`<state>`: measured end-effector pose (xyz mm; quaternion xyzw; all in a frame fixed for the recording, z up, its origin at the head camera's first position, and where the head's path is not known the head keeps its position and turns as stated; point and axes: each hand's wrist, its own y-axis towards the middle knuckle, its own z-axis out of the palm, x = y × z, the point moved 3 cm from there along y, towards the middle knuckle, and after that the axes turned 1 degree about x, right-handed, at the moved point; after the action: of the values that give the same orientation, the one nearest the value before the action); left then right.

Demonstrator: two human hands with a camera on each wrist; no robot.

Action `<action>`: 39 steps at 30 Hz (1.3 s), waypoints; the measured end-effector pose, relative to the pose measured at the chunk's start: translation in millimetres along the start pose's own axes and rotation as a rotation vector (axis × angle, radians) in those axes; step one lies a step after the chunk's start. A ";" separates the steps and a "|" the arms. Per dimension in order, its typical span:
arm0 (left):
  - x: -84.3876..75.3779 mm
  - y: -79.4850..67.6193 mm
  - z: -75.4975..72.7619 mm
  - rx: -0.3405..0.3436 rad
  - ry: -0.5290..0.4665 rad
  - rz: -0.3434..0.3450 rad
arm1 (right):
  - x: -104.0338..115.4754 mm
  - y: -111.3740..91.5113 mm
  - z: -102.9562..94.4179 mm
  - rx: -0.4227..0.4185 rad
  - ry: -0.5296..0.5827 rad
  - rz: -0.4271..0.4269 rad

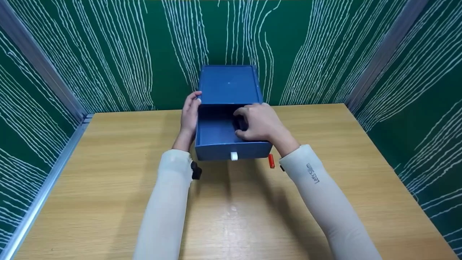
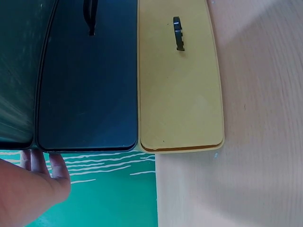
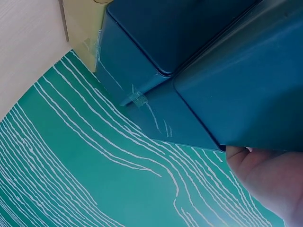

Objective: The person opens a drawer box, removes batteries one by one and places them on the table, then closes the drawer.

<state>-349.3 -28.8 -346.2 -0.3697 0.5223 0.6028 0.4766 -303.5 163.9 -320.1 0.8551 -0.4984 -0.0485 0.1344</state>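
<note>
A blue drawer unit [image 1: 231, 85] stands against the back wall, its top drawer [image 1: 216, 131] pulled out toward me. My left hand [image 1: 190, 113] rests along the unit's left side, fingers extended; in the left wrist view its fingers [image 2: 57, 165] show beside the drawer edge. Reaching over the drawer's right wall, my right hand [image 1: 261, 122] has its fingers and thumb curled about a dark object [image 1: 241, 123] whose kind is unclear. In the right wrist view only part of that hand [image 3: 265, 177] shows, at the drawer's rim.
A small red cylinder [image 1: 271, 161] lies on the wooden table [image 1: 126, 198] just right of the drawer front. A white pull tab [image 1: 234, 156] sticks out from that front. Below are a dark blue drawer [image 2: 87, 94] and a yellow one [image 2: 180, 94]. Green walls [image 1: 288, 36] enclose the table.
</note>
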 end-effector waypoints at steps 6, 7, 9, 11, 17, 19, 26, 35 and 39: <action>0.3 -1.1 -0.6 0.002 -0.016 -0.017 | -0.3 1.1 3.2 0.034 -0.023 0.008; 0.4 -1.1 -0.9 0.001 -0.010 -0.017 | -0.1 1.2 3.3 0.040 -0.023 0.011; 0.7 -0.6 -1.6 -0.001 -0.003 -0.015 | 0.5 1.8 4.1 0.058 -0.032 0.016; 0.8 -0.2 -2.3 -0.003 0.002 -0.013 | 1.3 2.5 4.4 0.074 -0.039 0.020; 0.2 0.0 -3.6 0.001 0.014 0.000 | 3.8 4.8 4.4 0.129 -0.082 0.037; 0.0 -0.5 -4.0 0.004 0.015 -0.005 | 4.8 5.5 4.5 0.147 -0.106 0.035; -0.1 -0.8 -3.6 0.001 0.027 -0.023 | 4.8 6.1 6.6 0.175 -0.150 0.038; -0.4 0.9 -1.3 -0.007 0.013 0.017 | 3.2 4.6 6.9 0.159 -0.161 0.040; 3.4 2.4 -1.8 -0.008 0.012 0.012 | 2.4 4.0 7.4 0.163 -0.155 0.040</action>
<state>-352.6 -29.9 -349.1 -0.3719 0.5251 0.6055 0.4682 -307.2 158.7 -326.0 0.8467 -0.5266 -0.0711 0.0266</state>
